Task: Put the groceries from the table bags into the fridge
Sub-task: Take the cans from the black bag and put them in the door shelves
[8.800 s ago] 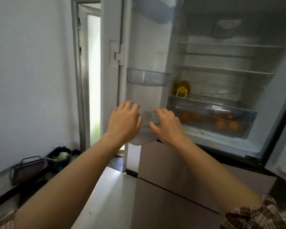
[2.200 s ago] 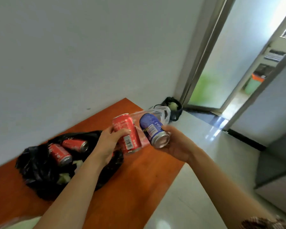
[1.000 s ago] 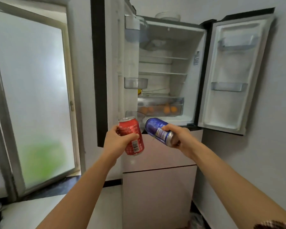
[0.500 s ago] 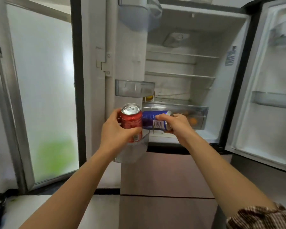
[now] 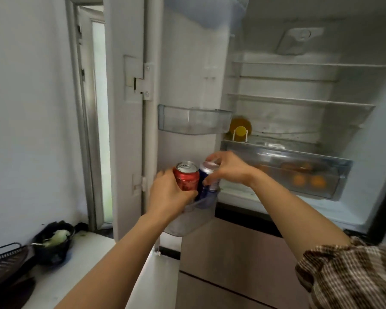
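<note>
as left grip (image 5: pixel 168 194) curls round red can (image 5: pixel 186 179), right grip (image 5: pixel 228 168) pinches blue can (image 5: pixel 205 173)

Plain white wall (image 5: pixel 27 108) on the left, grey metal door frame (image 5: pixel 85 139) beside it with a narrow bright pane (image 5: pixel 101 130), pale floor (image 5: pixel 83 264) below, black bag (image 5: pixel 54 250) near the frame holding something pale green (image 5: pixel 58 235), dark wire basket (image 5: pixel 2 262) at the near left edge

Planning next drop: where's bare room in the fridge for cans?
Free: middle door bin; top shelf; second shelf; drawer-top shelf right of the orange bottle. Crowded: bottom door bin: red can, blue can, left hand, right hand.
</note>
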{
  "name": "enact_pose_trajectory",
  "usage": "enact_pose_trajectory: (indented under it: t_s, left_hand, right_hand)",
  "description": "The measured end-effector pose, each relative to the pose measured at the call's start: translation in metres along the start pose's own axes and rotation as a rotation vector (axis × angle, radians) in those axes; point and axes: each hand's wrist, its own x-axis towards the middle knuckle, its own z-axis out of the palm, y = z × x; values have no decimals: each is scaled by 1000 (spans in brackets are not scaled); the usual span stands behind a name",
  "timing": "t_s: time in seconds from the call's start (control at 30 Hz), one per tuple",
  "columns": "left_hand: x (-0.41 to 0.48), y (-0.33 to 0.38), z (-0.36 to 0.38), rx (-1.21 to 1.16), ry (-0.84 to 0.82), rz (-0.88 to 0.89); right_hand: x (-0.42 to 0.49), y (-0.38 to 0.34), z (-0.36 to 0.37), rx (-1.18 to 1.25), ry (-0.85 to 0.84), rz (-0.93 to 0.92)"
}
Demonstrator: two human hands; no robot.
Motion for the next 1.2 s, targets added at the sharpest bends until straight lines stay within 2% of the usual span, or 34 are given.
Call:
enact_pose_trajectory:
  t_s: [0.2,0.33,0.43,0.73,0.9,1.1,1.2]
  left_hand:
    - [0,10,-3,20,17,-83]
    - [1,15,-3,190,-83,-125]
    - [3,14,0,231,-95,-163]
    - [-8,10,1,287,-31,2]
    - [-10,11,-4,339,24,65]
    - [-24,4,-36,198,262,159]
    - [-34,-13,-64,196,358,138]
  right_hand:
    - [18,0,9,-146,-167,-74]
    - [21,3,6,-123,-194,-102]
    - [20,7,6,-126,-199,-135]
    - [16,10,3,-19,-254,-169]
    - [14,12,8,3,-144,-200]
    - [-6,-19,24,107,31,-349]
    - [-24,-48,44,164,99,-442]
